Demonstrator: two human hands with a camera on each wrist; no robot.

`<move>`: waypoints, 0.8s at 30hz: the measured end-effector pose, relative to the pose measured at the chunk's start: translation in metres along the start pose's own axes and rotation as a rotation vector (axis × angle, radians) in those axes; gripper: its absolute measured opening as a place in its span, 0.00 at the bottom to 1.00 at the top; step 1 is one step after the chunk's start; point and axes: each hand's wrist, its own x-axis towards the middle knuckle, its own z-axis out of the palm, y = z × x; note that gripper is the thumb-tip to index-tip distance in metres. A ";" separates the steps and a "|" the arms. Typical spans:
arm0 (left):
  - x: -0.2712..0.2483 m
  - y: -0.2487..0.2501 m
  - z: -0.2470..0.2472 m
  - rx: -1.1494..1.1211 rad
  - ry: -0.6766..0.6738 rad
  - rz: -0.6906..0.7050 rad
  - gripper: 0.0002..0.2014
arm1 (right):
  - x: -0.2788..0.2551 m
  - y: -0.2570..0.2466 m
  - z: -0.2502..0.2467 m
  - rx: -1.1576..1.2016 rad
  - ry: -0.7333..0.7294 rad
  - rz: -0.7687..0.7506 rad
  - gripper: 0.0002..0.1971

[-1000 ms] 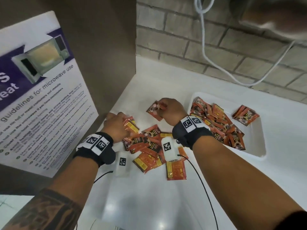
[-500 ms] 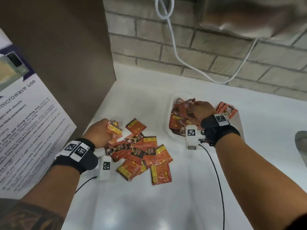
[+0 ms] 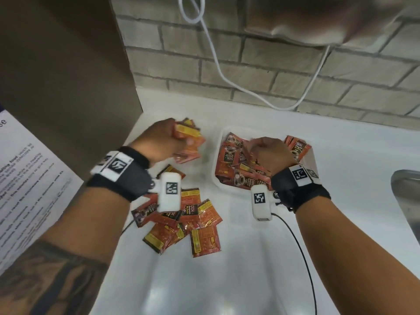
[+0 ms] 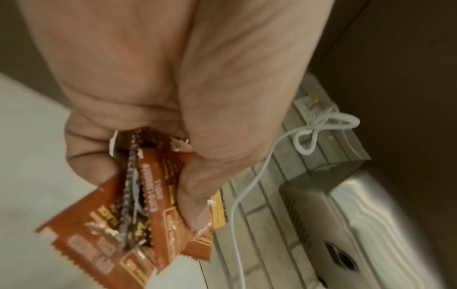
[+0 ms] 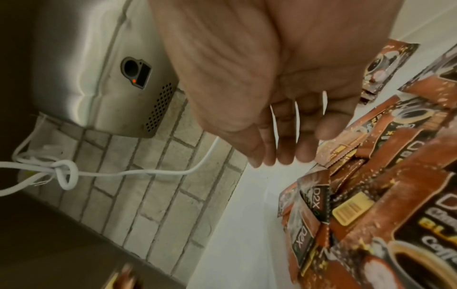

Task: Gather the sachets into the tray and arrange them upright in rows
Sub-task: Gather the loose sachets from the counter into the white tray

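Note:
Orange and black coffee sachets [image 3: 188, 221] lie in a loose pile on the white counter. More sachets [image 3: 231, 160] lie jumbled and flat in the white tray [image 3: 216, 171] to the right. My left hand [image 3: 181, 142] is raised just left of the tray and grips a bundle of several sachets [image 4: 158, 195] between thumb and fingers. My right hand [image 3: 261, 151] hovers over the tray. In the right wrist view its fingers [image 5: 284, 148] are straight and hold nothing, just above the tray's sachets [image 5: 371, 195].
A brick wall with a looped white cable [image 3: 216, 64] backs the counter, under a steel wall unit [image 3: 318, 23]. A brown panel [image 3: 68, 76] and a microwave poster [image 3: 27, 178] stand at the left. A steel sink edge [image 3: 406, 196] is at the right.
My right hand carried a sachet from the pile to the tray and now holds nothing. My left hand rose from the pile with a bundle and moved towards the tray.

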 end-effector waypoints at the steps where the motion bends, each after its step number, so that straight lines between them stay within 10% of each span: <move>1: 0.006 0.006 0.017 -0.059 -0.068 -0.008 0.07 | -0.002 0.001 0.002 0.038 -0.037 -0.006 0.10; 7: 0.043 0.011 0.105 0.223 -0.156 0.084 0.07 | -0.009 0.019 0.009 0.377 -0.248 0.120 0.11; 17: 0.047 -0.009 0.123 0.542 -0.114 0.099 0.41 | -0.020 0.032 0.005 -0.122 -0.197 0.043 0.10; 24: 0.037 -0.036 0.084 0.401 -0.016 0.046 0.34 | -0.025 0.019 0.004 -0.206 -0.091 0.014 0.14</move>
